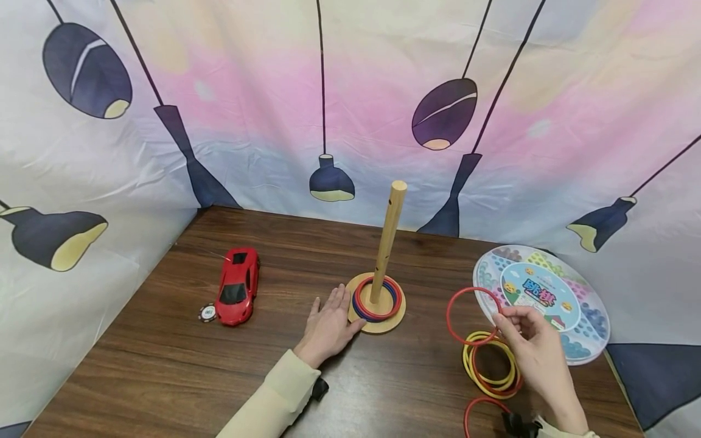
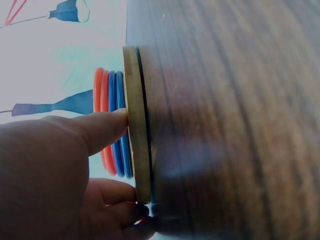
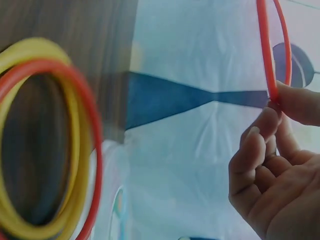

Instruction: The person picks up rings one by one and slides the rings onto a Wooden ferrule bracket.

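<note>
Right of the peg stand [image 1: 390, 243], head view: red ring [image 1: 448, 316] hangs pinched by the right grip [image 1: 539, 350] | left wrist: left grip [image 2: 60, 165], unclenched, touches the stand's base [image 2: 141, 160] | right wrist: pinch is on the rim; ring looks light, springy, probably smooth, hardly fragile; anywhere along the rim should hold well.

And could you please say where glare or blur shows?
Head view: fairly crisp, the wooden stand clear; left wrist view: pale glare on the table, its grain blurred, the backdrop washed out; right wrist view: yellow rings look soft, the held red ring sharper.
</note>
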Tool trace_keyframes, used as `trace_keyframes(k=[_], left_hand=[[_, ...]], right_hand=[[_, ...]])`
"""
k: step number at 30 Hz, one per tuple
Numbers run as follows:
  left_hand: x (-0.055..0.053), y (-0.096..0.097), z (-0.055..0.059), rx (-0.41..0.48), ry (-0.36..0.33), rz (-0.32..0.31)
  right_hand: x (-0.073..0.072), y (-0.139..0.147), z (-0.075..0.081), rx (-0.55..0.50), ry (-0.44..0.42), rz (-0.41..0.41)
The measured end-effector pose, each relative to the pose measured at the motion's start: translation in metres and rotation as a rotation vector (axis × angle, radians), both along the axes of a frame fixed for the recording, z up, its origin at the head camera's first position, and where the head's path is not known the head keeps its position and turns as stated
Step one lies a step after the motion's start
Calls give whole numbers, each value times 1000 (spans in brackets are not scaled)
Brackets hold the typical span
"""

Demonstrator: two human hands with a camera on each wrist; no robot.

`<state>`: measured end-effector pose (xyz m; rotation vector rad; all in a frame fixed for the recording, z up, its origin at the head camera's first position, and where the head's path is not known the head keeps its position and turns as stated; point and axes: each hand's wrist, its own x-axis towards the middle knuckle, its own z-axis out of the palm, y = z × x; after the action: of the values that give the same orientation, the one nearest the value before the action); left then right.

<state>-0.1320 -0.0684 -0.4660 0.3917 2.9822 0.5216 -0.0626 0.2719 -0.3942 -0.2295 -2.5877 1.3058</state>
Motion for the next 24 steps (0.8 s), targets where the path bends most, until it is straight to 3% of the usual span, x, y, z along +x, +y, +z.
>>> trace_keyframes(k=[9, 14, 24], left_hand=[[0, 0, 0, -2, -5, 1], [0, 0, 1, -8, -1, -2], [0, -1, 1, 1, -6, -1]], right_hand=[[-11, -22, 17, -147, 153, -37], [-17, -32, 25, -234, 251, 5], [-26, -52, 43, -379, 351, 81]])
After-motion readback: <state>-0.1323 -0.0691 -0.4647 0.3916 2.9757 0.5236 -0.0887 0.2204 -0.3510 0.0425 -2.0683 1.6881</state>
